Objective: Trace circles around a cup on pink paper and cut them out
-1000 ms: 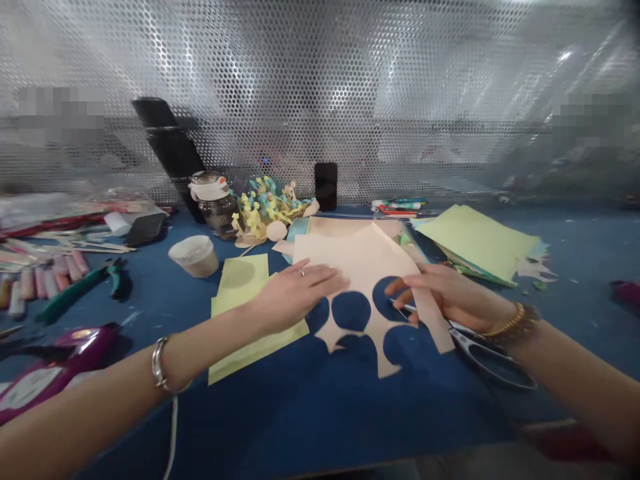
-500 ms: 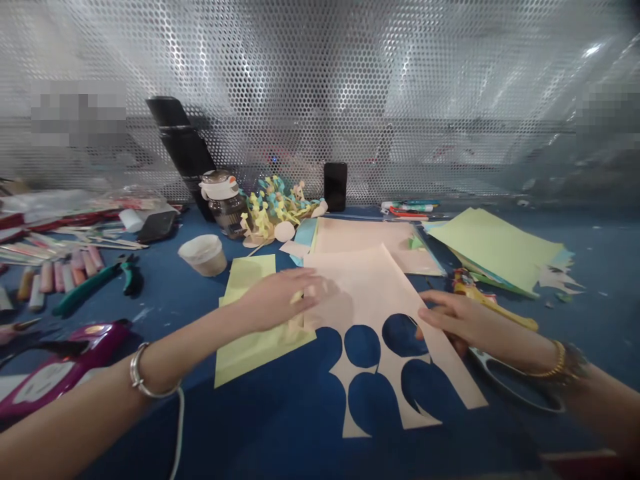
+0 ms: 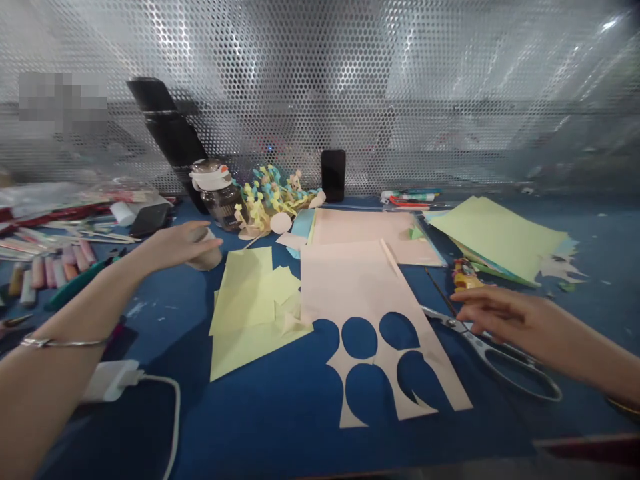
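Note:
My left hand (image 3: 177, 248) is at the small white cup (image 3: 206, 259), its fingers spread over the cup's rim; whether it grips the cup is hard to tell. My right hand (image 3: 493, 312) hovers with loosely curled, parted fingers above the silver scissors (image 3: 493, 353) and a thin dark stick (image 3: 440, 291). Between the hands lies a pale pink sheet (image 3: 350, 280) with several round holes cut in it. Yellow-green paper pieces (image 3: 245, 293) lie to its left, with small scraps on them.
Behind are a bottle (image 3: 217, 193), paper flowers (image 3: 273, 200), an upright phone (image 3: 333, 175) and markers (image 3: 413, 197). Stacked paper (image 3: 500, 237) lies at right. Chalk-like sticks (image 3: 60, 270), green-handled pliers (image 3: 75, 287) and a white charger with cable (image 3: 113, 381) are at left.
My left hand has moved left from the pink sheet to the cup. My right hand has left the sheet's edge and moved right, over the scissors.

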Demonstrator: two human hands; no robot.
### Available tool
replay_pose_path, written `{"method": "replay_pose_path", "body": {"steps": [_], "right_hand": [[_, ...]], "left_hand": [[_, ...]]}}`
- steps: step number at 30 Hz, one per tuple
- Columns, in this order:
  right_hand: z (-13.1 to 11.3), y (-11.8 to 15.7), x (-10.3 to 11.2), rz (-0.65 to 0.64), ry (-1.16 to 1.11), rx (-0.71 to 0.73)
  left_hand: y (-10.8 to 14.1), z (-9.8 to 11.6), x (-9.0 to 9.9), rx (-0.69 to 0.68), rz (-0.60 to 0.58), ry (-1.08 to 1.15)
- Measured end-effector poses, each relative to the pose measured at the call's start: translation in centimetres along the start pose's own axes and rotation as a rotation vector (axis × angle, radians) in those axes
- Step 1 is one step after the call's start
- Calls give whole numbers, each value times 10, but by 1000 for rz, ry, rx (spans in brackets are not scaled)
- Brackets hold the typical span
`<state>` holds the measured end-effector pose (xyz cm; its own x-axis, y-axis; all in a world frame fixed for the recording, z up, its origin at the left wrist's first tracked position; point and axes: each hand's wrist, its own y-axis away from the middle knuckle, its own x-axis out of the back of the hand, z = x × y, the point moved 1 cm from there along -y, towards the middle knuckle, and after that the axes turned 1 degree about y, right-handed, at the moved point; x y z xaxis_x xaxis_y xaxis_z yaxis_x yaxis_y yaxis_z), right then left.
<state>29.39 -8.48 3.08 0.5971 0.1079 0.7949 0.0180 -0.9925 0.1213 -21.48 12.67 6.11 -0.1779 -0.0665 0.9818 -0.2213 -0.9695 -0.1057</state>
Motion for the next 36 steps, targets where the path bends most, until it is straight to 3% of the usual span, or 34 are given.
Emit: {"method": "replay_pose_path", "body": {"steps": [3,7,12,18,21,24,30,36], "right_hand": [[-2,3,-5,-26,-10,-40],[-10,2,-15,-47,-22,-20],[-38,-2,-31,-78,74,153],[-60,-4,-46,-73,108,326],[-66,1,-57,-21,169,505],[-71,7,-71,-11,261,644],[-78,10,-90,-121,320,646],[-84,7,-98,-104,310,685]], "left_hand": [[18,36,18,67,77,-6],[36,92,32,-22,43,287],[45,147,14,-299,-89,216],[42,196,-16,-456,-217,72],[36,204,-25,-539,-300,34],[34,203,-27,-578,-280,48],[48,192,-22,-584,-220,53],[57,179,-23,-523,-225,64]]}}
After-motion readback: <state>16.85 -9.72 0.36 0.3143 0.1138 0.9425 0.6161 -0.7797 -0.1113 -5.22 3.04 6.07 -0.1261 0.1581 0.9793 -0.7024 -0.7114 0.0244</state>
